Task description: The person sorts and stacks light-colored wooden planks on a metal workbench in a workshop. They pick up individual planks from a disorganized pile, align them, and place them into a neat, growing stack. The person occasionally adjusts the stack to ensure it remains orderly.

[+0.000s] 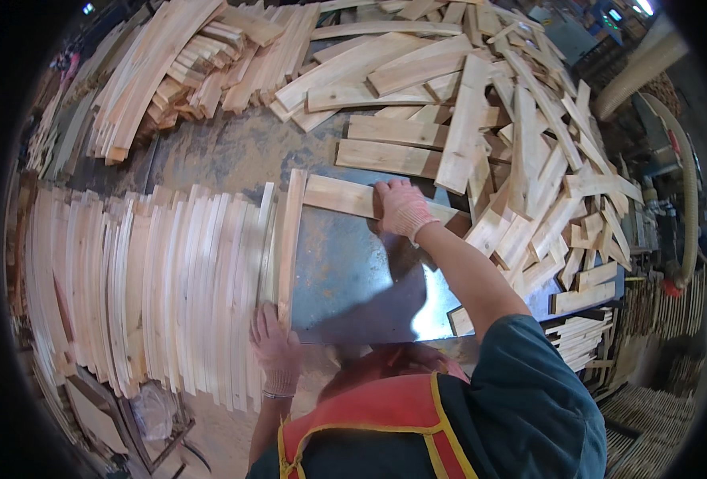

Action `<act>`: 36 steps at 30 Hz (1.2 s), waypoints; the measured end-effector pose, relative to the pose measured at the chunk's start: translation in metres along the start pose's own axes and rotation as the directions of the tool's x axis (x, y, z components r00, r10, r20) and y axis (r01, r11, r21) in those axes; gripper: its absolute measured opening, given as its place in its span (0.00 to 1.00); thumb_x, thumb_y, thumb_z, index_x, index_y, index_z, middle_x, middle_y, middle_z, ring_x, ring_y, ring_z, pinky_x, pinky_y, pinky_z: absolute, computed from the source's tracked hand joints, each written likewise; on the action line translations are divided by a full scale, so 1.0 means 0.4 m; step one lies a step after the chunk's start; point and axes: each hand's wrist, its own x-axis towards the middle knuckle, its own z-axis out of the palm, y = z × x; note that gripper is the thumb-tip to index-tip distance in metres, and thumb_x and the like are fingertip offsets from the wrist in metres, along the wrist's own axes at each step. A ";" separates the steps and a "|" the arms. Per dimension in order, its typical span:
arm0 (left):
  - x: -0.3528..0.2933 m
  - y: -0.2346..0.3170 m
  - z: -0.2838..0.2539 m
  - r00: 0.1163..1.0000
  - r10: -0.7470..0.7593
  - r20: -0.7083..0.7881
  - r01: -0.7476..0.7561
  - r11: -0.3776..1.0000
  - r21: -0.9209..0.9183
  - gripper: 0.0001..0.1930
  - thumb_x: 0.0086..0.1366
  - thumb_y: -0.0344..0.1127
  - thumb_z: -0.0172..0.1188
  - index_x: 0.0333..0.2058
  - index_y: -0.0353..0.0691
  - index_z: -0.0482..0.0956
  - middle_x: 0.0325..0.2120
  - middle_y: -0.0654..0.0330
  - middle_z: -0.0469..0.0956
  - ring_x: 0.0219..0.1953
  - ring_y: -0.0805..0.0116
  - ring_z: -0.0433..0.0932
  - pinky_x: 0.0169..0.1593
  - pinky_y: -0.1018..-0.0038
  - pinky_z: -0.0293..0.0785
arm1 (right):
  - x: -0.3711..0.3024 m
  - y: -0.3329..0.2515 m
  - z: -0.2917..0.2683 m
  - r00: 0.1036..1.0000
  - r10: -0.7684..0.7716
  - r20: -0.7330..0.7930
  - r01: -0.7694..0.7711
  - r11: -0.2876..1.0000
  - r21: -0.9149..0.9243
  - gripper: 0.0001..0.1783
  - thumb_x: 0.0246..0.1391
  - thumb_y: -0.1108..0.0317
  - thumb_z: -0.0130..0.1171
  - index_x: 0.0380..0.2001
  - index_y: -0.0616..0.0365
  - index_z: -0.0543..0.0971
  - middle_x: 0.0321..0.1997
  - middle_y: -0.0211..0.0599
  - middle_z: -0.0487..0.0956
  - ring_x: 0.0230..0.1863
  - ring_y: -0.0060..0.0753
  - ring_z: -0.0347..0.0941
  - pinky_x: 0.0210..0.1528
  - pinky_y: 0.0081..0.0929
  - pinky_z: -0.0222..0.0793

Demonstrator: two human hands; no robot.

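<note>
Both my hands wear pale knitted gloves. My right hand is closed over a short wooden board lying crosswise on the metal tabletop, its fingertips bent over the far edge. The left end of that board comes close to the upper part of a narrow board stood on edge. At the near end of this narrow board is my left hand, with its fingers along the left side and the palm against the end; the thumb is hard to make out. A long row of boards on edge stands directly left of it.
Loose boards lie in a jumbled heap at the far side and right. Stacked boards rise at the far left, beside sawdust on the table. A ribbed hose hangs at the right. Strip bundles lie low right.
</note>
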 end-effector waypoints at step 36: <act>0.007 0.087 -0.013 0.987 0.152 -0.041 -0.128 0.923 0.364 0.37 0.56 0.39 0.63 0.66 0.38 0.69 0.63 0.46 0.67 0.69 0.40 0.63 0.71 0.43 0.59 | -0.226 0.551 -0.342 0.704 0.497 -0.507 0.330 0.403 0.854 0.46 0.64 0.55 0.63 0.76 0.71 0.59 0.48 0.36 0.80 0.45 0.27 0.76 0.50 0.27 0.72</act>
